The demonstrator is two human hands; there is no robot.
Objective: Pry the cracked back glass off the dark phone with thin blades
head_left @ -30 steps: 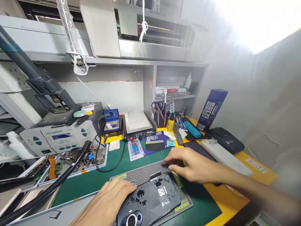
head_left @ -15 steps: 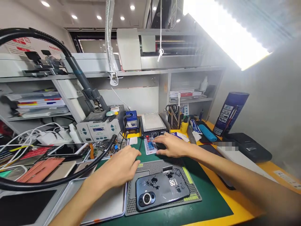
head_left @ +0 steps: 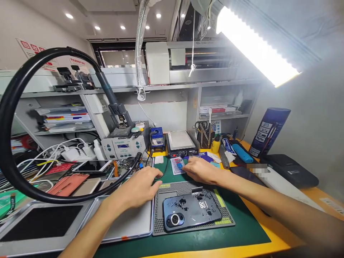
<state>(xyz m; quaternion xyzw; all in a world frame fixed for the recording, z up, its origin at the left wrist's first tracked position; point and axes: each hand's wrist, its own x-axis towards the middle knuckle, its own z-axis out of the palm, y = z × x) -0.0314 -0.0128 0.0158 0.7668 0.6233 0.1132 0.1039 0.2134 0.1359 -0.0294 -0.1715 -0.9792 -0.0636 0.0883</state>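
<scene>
My right hand (head_left: 201,170) is beside the right edge of a small clear packet (head_left: 177,166) with blue contents, its fingers bent together; what they hold, if anything, is hidden. My left hand (head_left: 143,184) hovers over the left edge of a grey perforated mat (head_left: 185,187), thumb and fingers apart, holding nothing. A dark blue phone (head_left: 192,211) lies back up on that mat, its camera ring at the lower left and black flaky patches on its back.
Behind the packet sits a flat heating plate (head_left: 180,139). A soldering station (head_left: 123,145) and a looping black hose (head_left: 8,150) are at the left, beside a white tray (head_left: 129,224). Tools and a yellow bottle (head_left: 215,145) stand at the back right.
My right hand's fingers have drawn together near the packet's right edge. The whole view has shifted, with the scene lying further right. My left hand keeps its open shape.
</scene>
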